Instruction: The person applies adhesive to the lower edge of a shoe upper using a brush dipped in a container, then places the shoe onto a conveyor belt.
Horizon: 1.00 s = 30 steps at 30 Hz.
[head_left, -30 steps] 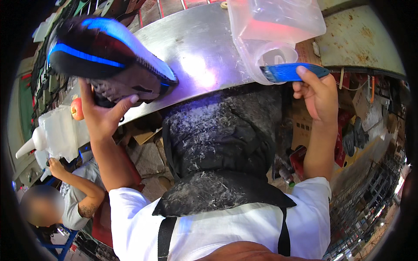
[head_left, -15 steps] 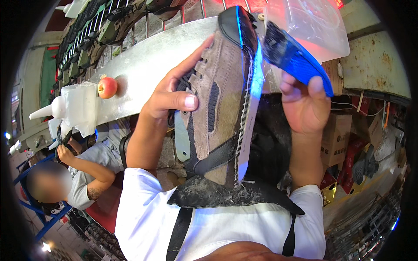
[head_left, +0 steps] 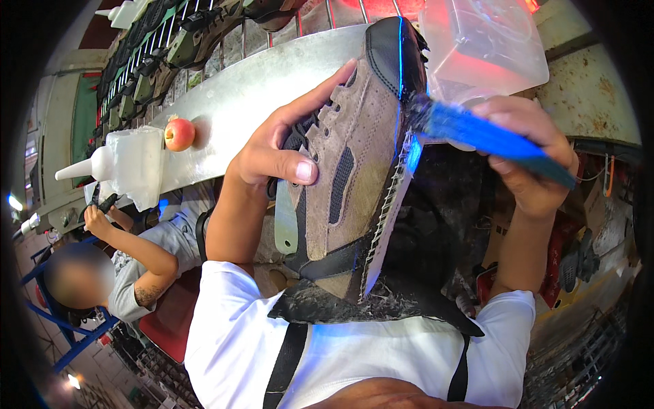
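Note:
My left hand (head_left: 276,153) grips a brown suede shoe upper (head_left: 347,157) by its laced side, thumb on the suede. Dark overlays cover both its ends, and stitching runs along its lower edge. The upper stands on end, resting against a black apron (head_left: 320,300) at my chest. A blue line of light falls along its side. In my right hand (head_left: 531,146) is a blue-handled brush (head_left: 490,133). Its dark bristles meet the edge of the upper near the top end, slightly blurred.
Beyond lies a metal bench top (head_left: 272,75) with an apple (head_left: 180,135) and a white squeeze bottle (head_left: 129,167). A translucent plastic container (head_left: 484,51) stands at far right. More shoes (head_left: 197,34) sit on a wire rack. Another person (head_left: 150,259) sits at left.
The brush has swung from upright, apart from the upper, to nearly level, with its bristles at the edge. My right hand moved right. The upper shifted slightly right.

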Each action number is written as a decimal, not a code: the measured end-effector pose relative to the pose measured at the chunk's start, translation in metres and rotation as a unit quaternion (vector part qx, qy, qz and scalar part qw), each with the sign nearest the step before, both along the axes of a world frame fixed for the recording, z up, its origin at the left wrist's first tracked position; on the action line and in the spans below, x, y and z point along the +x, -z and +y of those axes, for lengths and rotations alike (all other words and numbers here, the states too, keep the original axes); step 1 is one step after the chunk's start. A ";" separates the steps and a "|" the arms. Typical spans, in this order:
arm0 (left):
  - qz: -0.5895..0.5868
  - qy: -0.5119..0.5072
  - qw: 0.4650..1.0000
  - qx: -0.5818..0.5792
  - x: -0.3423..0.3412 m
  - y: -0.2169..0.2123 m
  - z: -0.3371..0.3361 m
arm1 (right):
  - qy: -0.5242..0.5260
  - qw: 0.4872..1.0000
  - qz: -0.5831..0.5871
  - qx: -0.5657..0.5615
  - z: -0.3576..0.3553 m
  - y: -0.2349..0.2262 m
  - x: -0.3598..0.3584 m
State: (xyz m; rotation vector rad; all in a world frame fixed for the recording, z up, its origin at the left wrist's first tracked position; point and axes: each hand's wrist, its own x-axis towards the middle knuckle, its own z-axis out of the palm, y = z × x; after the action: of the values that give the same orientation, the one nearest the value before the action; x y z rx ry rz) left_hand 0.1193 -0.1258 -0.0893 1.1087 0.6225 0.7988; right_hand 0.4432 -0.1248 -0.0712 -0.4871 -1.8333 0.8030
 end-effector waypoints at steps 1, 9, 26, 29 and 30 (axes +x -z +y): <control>0.002 0.003 1.000 0.011 -0.001 -0.001 0.000 | -0.009 0.996 -0.053 0.065 0.006 -0.005 0.003; 0.027 0.027 0.997 0.068 -0.008 -0.003 0.000 | -0.001 0.986 -0.144 0.082 -0.001 -0.042 0.000; 0.018 -0.005 0.998 0.056 -0.009 -0.002 -0.004 | -0.030 0.993 -0.100 0.063 -0.012 -0.011 -0.004; -0.011 -0.011 0.998 0.053 -0.005 0.005 -0.002 | -0.020 0.999 -0.027 -0.028 -0.029 0.007 -0.008; -0.013 -0.013 0.999 0.050 -0.004 0.006 -0.001 | -0.016 0.998 0.000 -0.057 -0.034 0.011 -0.010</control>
State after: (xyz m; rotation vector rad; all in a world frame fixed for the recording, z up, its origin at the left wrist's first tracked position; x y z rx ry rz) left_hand 0.1153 -0.1269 -0.0953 1.1819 0.5801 0.8732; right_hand 0.4330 -0.1591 -0.0824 -0.5324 -1.8047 0.9333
